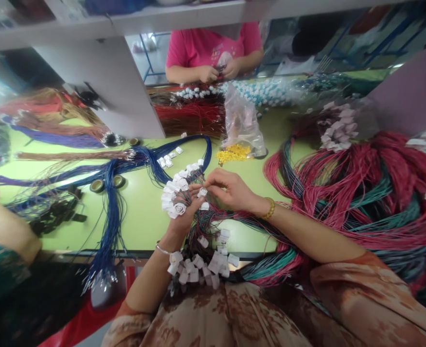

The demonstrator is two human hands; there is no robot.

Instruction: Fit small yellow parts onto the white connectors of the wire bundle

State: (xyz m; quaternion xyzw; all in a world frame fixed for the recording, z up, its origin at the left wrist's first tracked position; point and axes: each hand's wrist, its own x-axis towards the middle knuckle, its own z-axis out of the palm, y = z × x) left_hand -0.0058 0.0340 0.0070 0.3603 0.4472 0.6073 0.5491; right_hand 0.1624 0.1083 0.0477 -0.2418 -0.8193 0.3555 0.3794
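Observation:
In the middle of the head view my left hand (184, 214) is closed around a bundle of thin wires tipped with white plastic connectors (169, 195). One white connector (202, 192) stands up by its thumb and fingertips. My right hand (232, 190) comes in from the right, thumb and forefinger pinched together beside that connector. Whatever sits in the pinch is too small to make out. Below my hands, more white connectors (218, 262) on dark, red and green wires hang over the table edge near my lap.
Yellow small parts (234, 153) spill from a clear plastic bag (244, 120). Blue wires (112, 207) and tape rolls (97, 186) lie left, a heap of pink and green wires (372, 188) right. A co-worker in a pink shirt (213, 48) sits opposite; another person's arm (6, 226) is at left.

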